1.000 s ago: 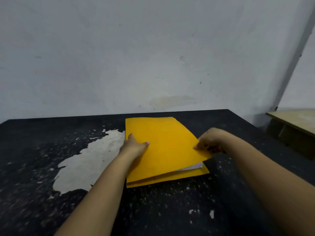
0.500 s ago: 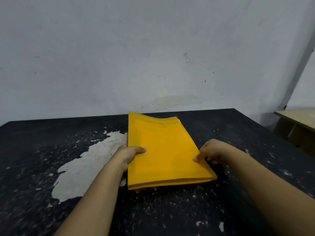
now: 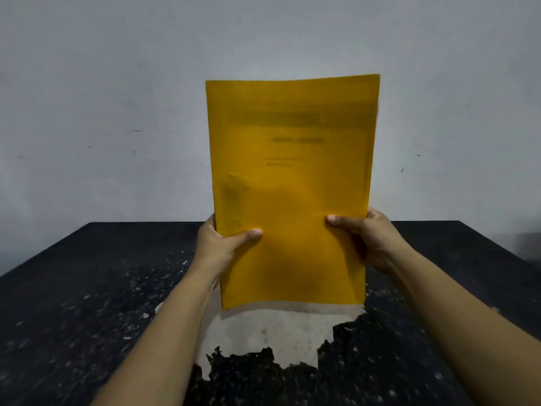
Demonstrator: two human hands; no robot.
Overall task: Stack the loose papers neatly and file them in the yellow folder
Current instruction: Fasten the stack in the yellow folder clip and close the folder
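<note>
The yellow folder (image 3: 289, 183) is closed and held upright in the air above the table, its front cover facing me. Dark print from the papers inside shows faintly through the cover; no paper sticks out. My left hand (image 3: 222, 244) grips its left edge, thumb across the front. My right hand (image 3: 366, 235) grips its right edge the same way. The fingers of both hands are hidden behind the folder.
The black table (image 3: 73, 303) has a big pale patch of worn paint (image 3: 269, 332) just under the folder and many small white flecks. A plain grey wall (image 3: 117, 98) stands behind the table.
The folder lay flat on the table with both hands at its sides. Both hands have now lifted it and tipped it upright in front of me.
</note>
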